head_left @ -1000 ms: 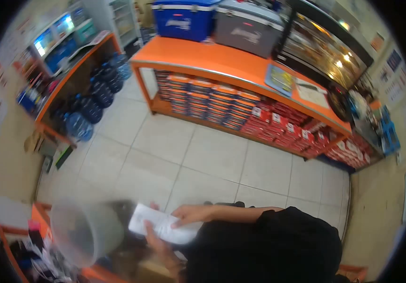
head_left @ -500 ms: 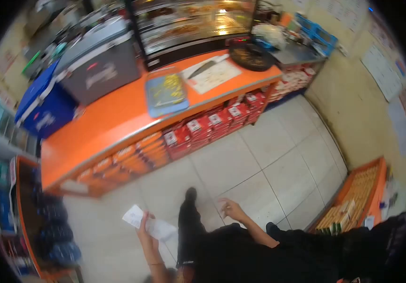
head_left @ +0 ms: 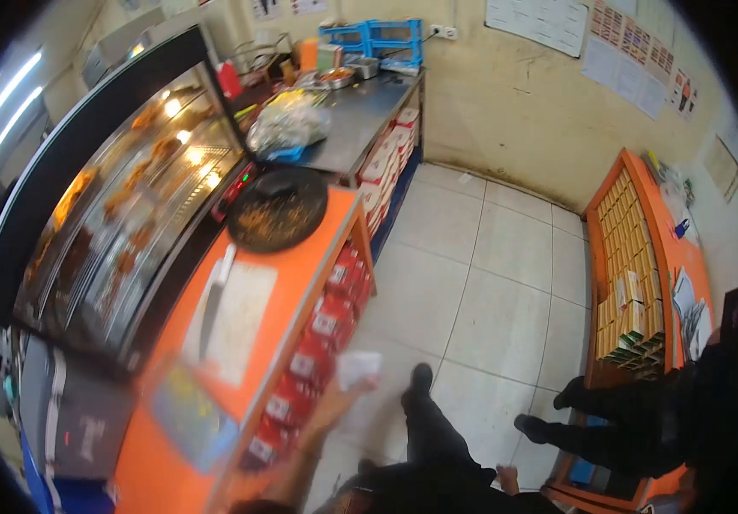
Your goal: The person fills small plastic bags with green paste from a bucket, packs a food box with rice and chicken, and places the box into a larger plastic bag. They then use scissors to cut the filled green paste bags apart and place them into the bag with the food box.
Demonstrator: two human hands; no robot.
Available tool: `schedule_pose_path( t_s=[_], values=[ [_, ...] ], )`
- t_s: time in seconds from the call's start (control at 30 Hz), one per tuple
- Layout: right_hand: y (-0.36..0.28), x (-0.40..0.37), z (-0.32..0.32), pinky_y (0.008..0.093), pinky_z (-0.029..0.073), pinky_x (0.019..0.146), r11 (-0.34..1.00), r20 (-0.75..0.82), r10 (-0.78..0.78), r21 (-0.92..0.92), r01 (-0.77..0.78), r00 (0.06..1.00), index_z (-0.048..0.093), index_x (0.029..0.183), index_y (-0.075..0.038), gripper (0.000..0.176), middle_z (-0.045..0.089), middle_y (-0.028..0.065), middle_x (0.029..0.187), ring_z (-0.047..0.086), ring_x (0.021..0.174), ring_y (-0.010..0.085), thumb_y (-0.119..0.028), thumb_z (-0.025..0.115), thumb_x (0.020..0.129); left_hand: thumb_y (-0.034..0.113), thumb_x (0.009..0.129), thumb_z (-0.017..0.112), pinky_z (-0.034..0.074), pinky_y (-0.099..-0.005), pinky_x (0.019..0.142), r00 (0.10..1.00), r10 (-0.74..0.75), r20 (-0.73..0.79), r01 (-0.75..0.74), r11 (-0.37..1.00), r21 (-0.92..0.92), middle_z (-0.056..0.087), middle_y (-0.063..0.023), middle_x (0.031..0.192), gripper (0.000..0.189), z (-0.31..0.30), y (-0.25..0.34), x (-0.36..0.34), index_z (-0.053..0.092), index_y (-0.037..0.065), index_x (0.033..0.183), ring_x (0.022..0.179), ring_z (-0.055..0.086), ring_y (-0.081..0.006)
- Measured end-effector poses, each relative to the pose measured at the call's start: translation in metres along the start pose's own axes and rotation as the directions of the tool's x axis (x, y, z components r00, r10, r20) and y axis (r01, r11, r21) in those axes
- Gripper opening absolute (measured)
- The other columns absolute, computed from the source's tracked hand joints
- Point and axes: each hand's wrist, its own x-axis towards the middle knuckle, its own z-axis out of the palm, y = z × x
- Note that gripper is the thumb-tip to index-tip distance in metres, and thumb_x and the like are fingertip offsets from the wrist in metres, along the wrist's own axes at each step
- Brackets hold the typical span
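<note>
One paper slip [head_left: 358,368], white and motion-blurred, sits at the top of your left hand [head_left: 342,398] in the head view. The hand is raised in front of you and closed on the slip's lower edge. The blur hides which fingers do the pinching. The slip stands above the fingertips, over the tiled floor [head_left: 489,300].

Just left of that hand runs the orange counter [head_left: 322,257]. Its open front is packed with rows of red boxes [head_left: 328,328], and the nearest of them are close beside your wrist. On the counter top, up and to the left of the hand, lies a white cutting board [head_left: 240,321] with a knife [head_left: 212,301] along its left edge. Beyond the board is a round black tray [head_left: 277,210]. A blurred blue tray [head_left: 187,417] lies on the counter left of your forearm. Farther left stands a lit glass display case [head_left: 120,223].

Just right of the slip is your black shoe [head_left: 421,377], with the trouser leg running down from it. Your right hand [head_left: 506,474] shows only as a small patch low by your body, well apart from the slip. You cannot tell whether it is spread or closed.

Far right of both hands, another person's dark legs [head_left: 618,415] stand against an orange shelf unit [head_left: 635,257] stacked with small boxes.
</note>
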Motion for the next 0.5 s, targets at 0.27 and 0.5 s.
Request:
schedule_pose_path(
  t_s=[0.27,0.5],
  values=[
    [0.008,0.219,-0.142,0.0362,0.050,0.049,0.785,0.211,0.297,0.502,-0.364,0.931,0.064,0.077,0.000,0.010,0.061,0.0095,0.060,0.064,0.058,0.0215,-0.009,0.068,0.072,0.044,0.086,0.061,0.047,-0.0466,0.083,0.904,0.195,0.381,-0.428,0.396,0.813,0.064,-0.0160,0.101,0.055,0.095,0.054,0.284,0.051,0.010,0.127,0.095,0.062,-0.0321],
    [0.057,0.616,-0.365,0.0317,0.050,0.056,0.281,0.004,0.175,0.958,-0.054,0.985,0.063,0.101,-0.003,0.032,0.063,0.0076,0.078,0.059,0.064,0.0164,-0.010,0.071,0.071,0.045,0.093,0.053,0.045,-0.0428,0.090,0.933,-0.054,0.356,-0.243,0.634,0.734,0.057,-0.0236,0.119,0.059,0.050,0.107,0.437,0.044,0.005,0.134,0.107,0.059,-0.0341]
  ],
)
